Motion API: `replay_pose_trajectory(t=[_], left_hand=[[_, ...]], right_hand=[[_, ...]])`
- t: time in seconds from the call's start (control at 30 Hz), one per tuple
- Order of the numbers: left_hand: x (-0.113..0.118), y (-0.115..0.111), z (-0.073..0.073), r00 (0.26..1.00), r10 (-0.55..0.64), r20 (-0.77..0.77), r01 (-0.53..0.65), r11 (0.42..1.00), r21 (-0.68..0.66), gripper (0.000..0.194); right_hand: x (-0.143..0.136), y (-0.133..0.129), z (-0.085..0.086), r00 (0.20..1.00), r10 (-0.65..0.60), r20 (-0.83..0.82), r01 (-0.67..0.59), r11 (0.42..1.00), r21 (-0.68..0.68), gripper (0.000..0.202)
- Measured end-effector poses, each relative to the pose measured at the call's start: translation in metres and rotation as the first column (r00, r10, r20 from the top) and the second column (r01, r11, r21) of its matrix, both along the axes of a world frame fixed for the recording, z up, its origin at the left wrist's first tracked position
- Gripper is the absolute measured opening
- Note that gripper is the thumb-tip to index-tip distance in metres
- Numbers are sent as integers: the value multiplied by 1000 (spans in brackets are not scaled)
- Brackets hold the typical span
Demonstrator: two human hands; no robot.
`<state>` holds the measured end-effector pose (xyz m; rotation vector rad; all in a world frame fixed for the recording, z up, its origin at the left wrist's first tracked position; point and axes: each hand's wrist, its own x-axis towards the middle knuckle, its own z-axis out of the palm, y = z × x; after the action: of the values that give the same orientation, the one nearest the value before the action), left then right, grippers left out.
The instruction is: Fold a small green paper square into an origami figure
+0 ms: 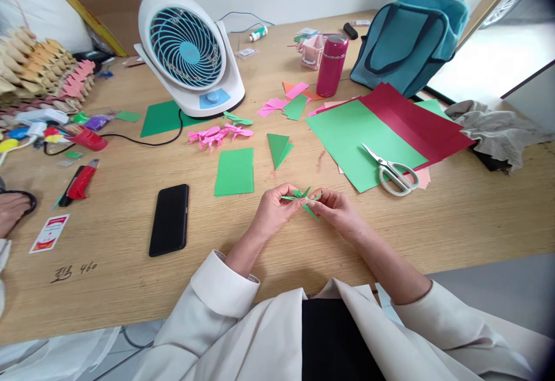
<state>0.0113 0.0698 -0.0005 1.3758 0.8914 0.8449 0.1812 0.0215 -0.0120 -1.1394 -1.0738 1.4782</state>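
Between my two hands is a small green folded-paper piece (302, 194) with several thin points sticking out. My left hand (278, 206) pinches it from the left, and my right hand (337, 210) pinches it from the right; both are just above the table. Beyond them lie a green folded paper triangle (278, 150) and a stack of green paper rectangles (235, 171). Several pink folded-paper pieces (219, 135) sit farther back, with green folded pieces (237, 119) behind them. White-handled scissors (392, 174) rest on a large light green sheet (353, 138) to the right.
A white fan (188, 51) stands at the back left, its cord crossing the table. A black phone (169, 219) lies left of my hands. A pink-red flask (332, 66) and a teal bag (407, 45) stand at the back right. Another person's hand (12, 212) is at the far left.
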Motion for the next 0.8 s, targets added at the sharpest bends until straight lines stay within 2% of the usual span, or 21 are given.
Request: replay_pose_trajectory(t=[0.23,0.37,0.63,0.8], left_hand=[[0,-2,0,997,65,43,-59,991,-120,39],[-1,-1,-2,995,73,62,-62,984,-165,38],[-3,0,-3,998,44,-55,-45,999,-9,30],[-3,-1,-3,998,42,-36,-44,997,-61,31]], right_hand=[[-4,0,3,994,-107,12,108,994,-16,47],[-3,1,0,996,-91,8,91,996,-9,44],[3,1,-2,1000,-11,28,11,1000,-15,40],[2,-1,-5,999,-25,32,25,1000,7,37]])
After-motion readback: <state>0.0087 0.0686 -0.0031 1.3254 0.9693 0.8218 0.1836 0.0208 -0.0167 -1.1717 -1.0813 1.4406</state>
